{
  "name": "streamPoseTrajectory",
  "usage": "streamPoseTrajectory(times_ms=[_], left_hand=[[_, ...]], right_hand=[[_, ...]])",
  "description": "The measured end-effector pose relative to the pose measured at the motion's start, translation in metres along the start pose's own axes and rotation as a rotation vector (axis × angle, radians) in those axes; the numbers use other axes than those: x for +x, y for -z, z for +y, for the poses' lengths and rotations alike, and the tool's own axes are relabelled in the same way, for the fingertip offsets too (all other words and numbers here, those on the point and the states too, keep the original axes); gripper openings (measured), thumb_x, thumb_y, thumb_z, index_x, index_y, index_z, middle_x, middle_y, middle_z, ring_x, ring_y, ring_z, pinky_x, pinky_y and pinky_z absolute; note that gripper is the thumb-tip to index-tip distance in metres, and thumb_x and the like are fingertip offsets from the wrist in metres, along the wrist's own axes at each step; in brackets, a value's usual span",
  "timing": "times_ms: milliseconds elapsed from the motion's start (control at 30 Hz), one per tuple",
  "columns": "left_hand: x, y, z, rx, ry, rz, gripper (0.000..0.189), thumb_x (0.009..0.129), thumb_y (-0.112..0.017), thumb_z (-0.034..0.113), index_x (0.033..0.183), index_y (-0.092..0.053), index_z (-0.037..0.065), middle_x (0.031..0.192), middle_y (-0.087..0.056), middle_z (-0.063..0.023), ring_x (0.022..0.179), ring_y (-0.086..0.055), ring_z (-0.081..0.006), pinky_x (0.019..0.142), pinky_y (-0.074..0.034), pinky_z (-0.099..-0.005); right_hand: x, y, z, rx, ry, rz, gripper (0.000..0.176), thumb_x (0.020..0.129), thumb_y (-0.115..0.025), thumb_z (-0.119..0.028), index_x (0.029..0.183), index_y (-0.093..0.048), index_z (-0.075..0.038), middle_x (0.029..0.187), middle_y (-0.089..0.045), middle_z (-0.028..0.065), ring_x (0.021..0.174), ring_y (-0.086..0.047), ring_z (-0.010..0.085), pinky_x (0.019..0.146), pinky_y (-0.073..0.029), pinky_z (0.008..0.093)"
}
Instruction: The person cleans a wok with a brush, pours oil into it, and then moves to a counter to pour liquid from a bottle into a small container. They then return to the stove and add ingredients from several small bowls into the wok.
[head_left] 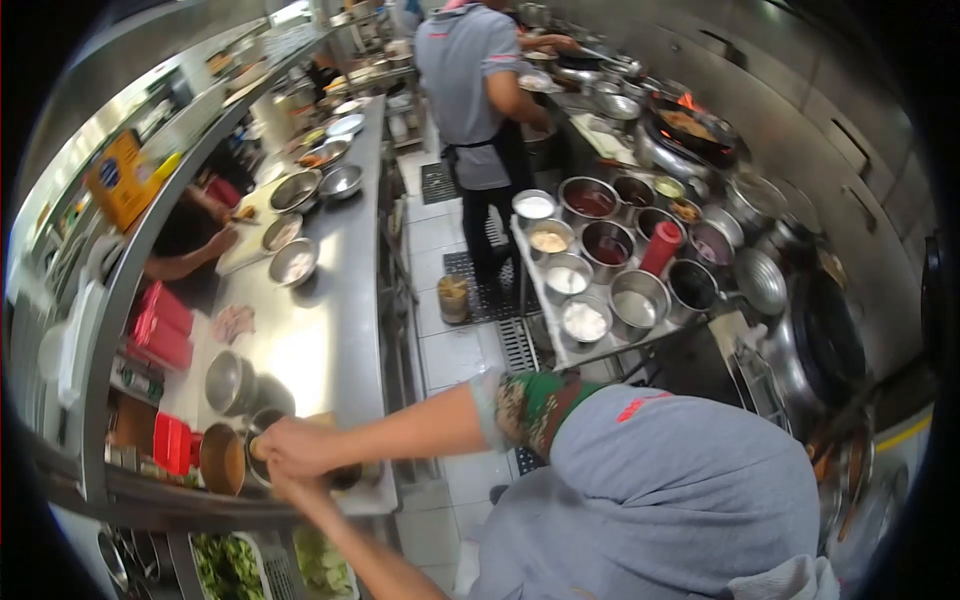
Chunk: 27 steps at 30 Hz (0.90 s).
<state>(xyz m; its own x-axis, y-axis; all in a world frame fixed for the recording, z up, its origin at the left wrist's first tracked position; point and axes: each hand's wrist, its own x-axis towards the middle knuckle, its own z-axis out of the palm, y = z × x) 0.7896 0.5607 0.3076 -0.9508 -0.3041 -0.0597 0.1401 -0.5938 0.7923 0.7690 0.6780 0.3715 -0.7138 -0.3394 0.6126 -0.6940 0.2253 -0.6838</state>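
Two hands (298,450) bunched over a metal pot (264,420) on the steel counter (345,350); grip blurred, I can't tell; tan knob (259,447) beside fingers points frame-left, long axis hidden.

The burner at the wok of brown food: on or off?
On: orange flames show at the far edge of the wok.

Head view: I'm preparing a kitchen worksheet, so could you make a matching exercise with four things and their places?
1. Wearer's hands
2. Red squeeze bottle
3. Yellow box
4. Dark leafy greens

A. Along the picture's bottom edge
B. Among metal pots
C. Close together at the metal counter
D. In the upper left

Pairs: 1-C, 2-B, 3-D, 4-A
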Motion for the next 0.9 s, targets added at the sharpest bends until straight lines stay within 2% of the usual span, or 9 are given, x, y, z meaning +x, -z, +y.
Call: streamPoseTrajectory(times_ms=[67, 100, 200, 267, 433, 533, 600, 767, 900], left_hand=[[-0.032, -0.040, 0.021, 0.925, -0.331, -0.016, 0.032, 0.091, -0.062, 0.016, 0.114, -0.057, -0.006, 0.103, -0.065, -0.0108, 0.089, -0.059, -0.0172, 0.080, -0.049, -0.0315], [-0.029, -0.040, 0.021, 0.981, -0.355, -0.029, 0.034, 0.090, -0.064, 0.017, 0.113, -0.058, -0.006, 0.102, -0.065, -0.0112, 0.088, -0.059, -0.0174, 0.079, -0.049, -0.0316], [-0.027, -0.047, 0.028, 1.100, -0.400, -0.012, 0.041, 0.087, -0.070, 0.022, 0.114, -0.058, -0.006, 0.103, -0.066, -0.0122, 0.089, -0.059, -0.0167, 0.079, -0.049, -0.0315], [-0.006, -0.018, 0.023, 0.897, -0.399, -0.123, 0.046, 0.084, -0.072, 0.024, 0.116, -0.058, -0.005, 0.103, -0.066, -0.0122, 0.088, -0.060, -0.0171, 0.080, -0.049, -0.0320], [-0.020, -0.031, 0.032, 1.255, -0.519, 0.002, 0.048, 0.079, -0.077, 0.022, 0.117, -0.061, -0.001, 0.106, -0.065, -0.0167, 0.096, -0.061, -0.0298, 0.088, -0.047, -0.0376], [-0.038, -0.052, 0.041, 1.328, -0.484, 0.162, 0.062, 0.072, -0.083, 0.032, 0.118, -0.056, 0.000, 0.113, -0.061, -0.0187, 0.105, -0.058, -0.0327, 0.093, -0.043, -0.0393], [-0.032, -0.045, 0.035, 1.243, -0.552, 0.146, 0.073, 0.070, -0.084, 0.036, 0.124, -0.051, -0.001, 0.116, -0.059, -0.0200, 0.109, -0.056, -0.0336, 0.095, -0.042, -0.0402], [-0.042, -0.050, 0.031, 1.280, -0.683, 0.344, 0.084, 0.072, -0.083, 0.039, 0.133, -0.044, -0.005, 0.127, -0.052, -0.0252, 0.119, -0.050, -0.0346, 0.102, -0.038, -0.0397], [-0.116, -0.072, 0.030, 1.054, -0.642, 0.367, 0.065, 0.084, -0.074, 0.028, 0.134, -0.045, -0.003, 0.132, -0.049, -0.0200, 0.123, -0.048, -0.0285, 0.105, -0.036, -0.0399]], right_hand=[[0.014, -0.002, 0.006, 0.266, -0.361, 0.095, 0.028, 0.072, -0.068, -0.015, 0.067, -0.044, -0.002, 0.059, -0.044, 0.0116, 0.056, -0.047, 0.0220, 0.053, -0.040, 0.0403], [0.022, 0.017, -0.011, 0.845, -0.658, 0.121, 0.038, 0.076, -0.072, -0.024, 0.063, -0.041, -0.005, 0.060, -0.040, 0.0054, 0.060, -0.041, 0.0136, 0.053, -0.038, 0.0370], [0.039, 0.049, -0.029, 0.473, -0.478, -0.026, 0.029, 0.088, -0.066, -0.025, 0.074, -0.053, -0.002, 0.065, -0.050, 0.0055, 0.058, -0.048, 0.0146, 0.049, -0.038, 0.0344], [0.026, 0.062, -0.033, 0.900, -0.596, -0.046, 0.033, 0.088, -0.067, -0.029, 0.074, -0.054, -0.002, 0.062, -0.047, 0.0037, 0.051, -0.044, 0.0122, 0.045, -0.036, 0.0321], [-0.085, 0.168, -0.093, 1.005, -0.702, -0.347, 0.029, 0.097, -0.059, -0.027, 0.081, -0.042, -0.010, 0.054, -0.043, -0.0019, 0.041, -0.038, 0.0072, 0.038, -0.029, 0.0250], [-0.128, 0.214, -0.145, 1.316, -0.801, -0.547, 0.020, 0.098, -0.057, -0.025, 0.094, -0.050, -0.006, 0.068, -0.048, 0.0006, 0.049, -0.040, 0.0074, 0.041, -0.031, 0.0250], [-0.144, 0.235, -0.155, 1.489, -0.507, -0.664, 0.029, 0.097, -0.058, -0.026, 0.108, -0.054, 0.000, 0.074, -0.053, 0.0026, 0.054, -0.043, 0.0099, 0.045, -0.034, 0.0266], [-0.150, 0.265, -0.167, 1.662, -0.367, -0.610, 0.034, 0.092, -0.065, -0.028, 0.100, -0.063, 0.005, 0.074, -0.055, 0.0046, 0.057, -0.048, 0.0140, 0.051, -0.037, 0.0284], [-0.156, 0.278, -0.157, 1.650, -0.357, -0.665, 0.034, 0.089, -0.068, -0.030, 0.096, -0.067, 0.004, 0.074, -0.058, 0.0047, 0.059, -0.048, 0.0131, 0.054, -0.036, 0.0274]])
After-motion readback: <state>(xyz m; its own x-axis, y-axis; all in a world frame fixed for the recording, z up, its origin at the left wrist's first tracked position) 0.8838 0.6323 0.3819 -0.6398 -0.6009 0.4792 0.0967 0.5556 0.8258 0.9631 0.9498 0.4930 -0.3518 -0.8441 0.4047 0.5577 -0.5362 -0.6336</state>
